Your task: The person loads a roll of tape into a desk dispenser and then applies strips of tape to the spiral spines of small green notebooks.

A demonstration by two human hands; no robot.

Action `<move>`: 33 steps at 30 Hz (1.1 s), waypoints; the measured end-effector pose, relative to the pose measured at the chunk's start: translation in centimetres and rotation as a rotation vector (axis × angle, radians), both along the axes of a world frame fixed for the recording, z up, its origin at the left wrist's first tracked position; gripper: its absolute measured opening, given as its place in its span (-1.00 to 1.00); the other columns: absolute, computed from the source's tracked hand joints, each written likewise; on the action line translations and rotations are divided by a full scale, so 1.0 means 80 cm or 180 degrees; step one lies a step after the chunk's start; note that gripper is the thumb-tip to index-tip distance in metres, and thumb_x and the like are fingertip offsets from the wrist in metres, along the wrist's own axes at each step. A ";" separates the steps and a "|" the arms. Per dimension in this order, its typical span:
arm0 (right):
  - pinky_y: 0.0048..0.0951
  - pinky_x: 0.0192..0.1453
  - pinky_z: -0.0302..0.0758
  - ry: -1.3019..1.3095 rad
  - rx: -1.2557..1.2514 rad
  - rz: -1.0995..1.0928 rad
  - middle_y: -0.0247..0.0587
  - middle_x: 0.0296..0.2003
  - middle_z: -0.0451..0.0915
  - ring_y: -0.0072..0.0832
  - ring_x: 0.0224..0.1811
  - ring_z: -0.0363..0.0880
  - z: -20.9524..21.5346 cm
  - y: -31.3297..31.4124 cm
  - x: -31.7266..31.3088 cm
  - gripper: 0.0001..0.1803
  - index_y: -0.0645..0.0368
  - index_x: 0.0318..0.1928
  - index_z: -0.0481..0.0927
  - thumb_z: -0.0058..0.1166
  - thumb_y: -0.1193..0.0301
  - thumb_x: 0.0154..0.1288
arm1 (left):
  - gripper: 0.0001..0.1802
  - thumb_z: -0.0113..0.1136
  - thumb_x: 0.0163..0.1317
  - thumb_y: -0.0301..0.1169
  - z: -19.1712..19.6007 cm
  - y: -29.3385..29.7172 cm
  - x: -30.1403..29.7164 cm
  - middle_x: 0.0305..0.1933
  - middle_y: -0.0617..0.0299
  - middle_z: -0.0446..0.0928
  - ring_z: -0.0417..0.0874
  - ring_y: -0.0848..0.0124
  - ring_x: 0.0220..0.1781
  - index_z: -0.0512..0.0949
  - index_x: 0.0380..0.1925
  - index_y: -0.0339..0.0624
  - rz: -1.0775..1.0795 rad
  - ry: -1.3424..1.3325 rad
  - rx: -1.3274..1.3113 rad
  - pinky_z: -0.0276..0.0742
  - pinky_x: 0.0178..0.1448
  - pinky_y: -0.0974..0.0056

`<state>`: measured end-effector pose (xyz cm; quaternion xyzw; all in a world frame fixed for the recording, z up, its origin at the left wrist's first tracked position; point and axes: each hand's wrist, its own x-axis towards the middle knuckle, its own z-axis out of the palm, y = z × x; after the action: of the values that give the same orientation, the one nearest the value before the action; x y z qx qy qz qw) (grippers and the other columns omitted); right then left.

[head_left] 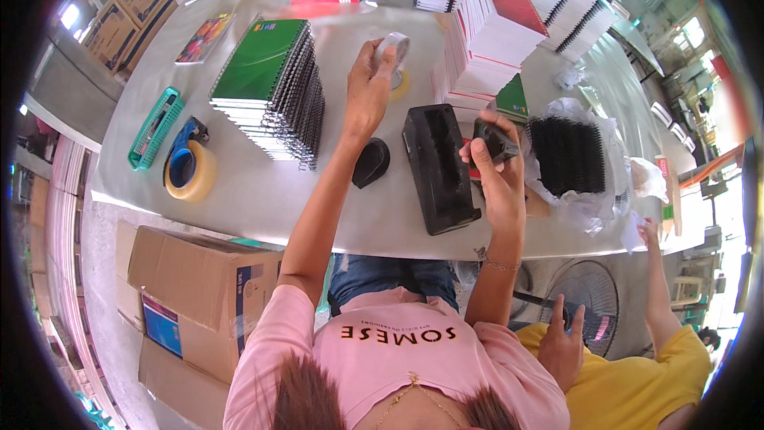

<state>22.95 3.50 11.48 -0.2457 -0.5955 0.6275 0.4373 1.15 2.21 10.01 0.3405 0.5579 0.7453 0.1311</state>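
My left hand [369, 87] is closed on a roll of clear tape [400, 46], held above the table. A yellowish tape ring [403, 86] lies just behind that hand. My right hand [501, 179] grips a small black plastic piece [495, 142], whose exact kind I cannot make out. Directly left of it stands a long black desktop tape dispenser [434, 175], its top hollow showing no roll. A rounded black piece [371, 162] lies between my forearms. To the left is a stack of green spiral notebooks [263, 64].
On the left are a teal basket [155, 129] and a tape gun with a large roll [191, 171]. Red-covered booklets [497, 28] are stacked behind; black binding coils [567, 155] lie in plastic at right. An open carton [187, 279] sits below left. A person in yellow [629, 374] works at right.
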 end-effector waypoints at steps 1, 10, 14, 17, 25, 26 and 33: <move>-0.59 -0.25 0.47 -0.0007 -0.0060 0.0077 -0.40 -0.34 0.51 -0.66 -0.34 0.50 -0.003 0.000 0.005 -0.58 0.09 0.16 0.44 0.23 0.35 0.35 | -0.59 0.07 0.44 -0.09 0.003 -0.006 0.000 -0.39 0.41 0.36 0.26 0.64 -0.35 0.50 0.01 -0.22 -0.0201 -0.0034 -0.0076 0.20 -0.26 0.45; -0.40 0.15 0.36 -0.0504 0.1222 -0.0795 -0.22 -0.08 0.53 -0.44 0.00 0.47 0.001 0.025 0.019 -0.69 0.24 -0.09 0.57 0.33 0.43 0.18 | -0.72 0.15 0.42 -0.21 0.066 -0.062 0.080 -0.23 0.39 0.46 0.42 0.64 -0.21 0.46 -0.07 -0.19 -0.2352 -0.0147 -0.0075 0.35 -0.09 0.45; -0.54 -0.08 0.45 -0.0058 0.0121 0.0295 -0.32 -0.17 0.57 -0.57 -0.18 0.53 0.011 0.036 0.042 -0.73 0.23 -0.12 0.60 0.32 0.40 0.22 | -0.71 0.14 0.43 -0.27 0.064 -0.059 0.084 -0.09 0.30 0.48 0.46 0.54 -0.07 0.48 0.01 -0.21 -0.2776 -0.0260 -0.0205 0.38 0.15 0.38; -0.59 -0.24 0.41 0.0084 0.0006 -0.0230 -0.34 -0.33 0.56 -0.63 -0.36 0.46 0.021 0.055 0.059 -0.74 0.22 -0.15 0.55 0.28 0.33 0.29 | -0.66 0.19 0.38 -0.27 0.048 -0.050 0.075 -0.01 0.26 0.44 0.43 0.44 0.04 0.51 0.07 -0.18 -0.2052 0.0621 -0.0147 0.32 0.23 0.30; -0.62 -0.34 0.36 -0.2020 0.1620 -0.2515 -0.41 -0.46 0.49 -0.68 -0.43 0.41 0.022 0.246 0.150 -0.78 0.20 -0.14 0.56 0.21 0.33 0.35 | -0.61 0.30 0.23 -0.25 -0.068 0.002 -0.020 0.07 0.17 0.44 0.43 0.23 0.17 0.57 0.05 -0.06 -0.0521 0.1420 -0.0977 0.32 0.28 0.17; -0.62 -0.33 0.36 -0.2302 0.1633 -0.2489 -0.40 -0.45 0.49 -0.68 -0.43 0.41 0.002 0.264 0.133 -0.77 0.20 -0.14 0.56 0.22 0.33 0.35 | -0.60 0.31 0.21 -0.25 -0.097 0.005 -0.042 0.09 0.15 0.45 0.44 0.19 0.19 0.57 0.04 -0.06 -0.0290 0.1600 -0.1246 0.33 0.29 0.16; -0.60 -0.29 0.37 -0.2054 0.1603 -0.2458 -0.38 -0.38 0.51 -0.68 -0.40 0.42 0.000 0.239 0.123 -0.74 0.22 -0.09 0.56 0.22 0.32 0.35 | -0.60 0.30 0.17 -0.30 -0.132 0.027 -0.043 0.11 0.13 0.51 0.48 0.12 0.23 0.57 0.03 -0.08 0.0066 0.3099 -0.2025 0.41 0.24 -0.02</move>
<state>32.76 22.61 11.51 -0.5134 -0.6973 0.1534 0.4761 -2.32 4.38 -0.56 0.5824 0.7538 0.2999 -0.0519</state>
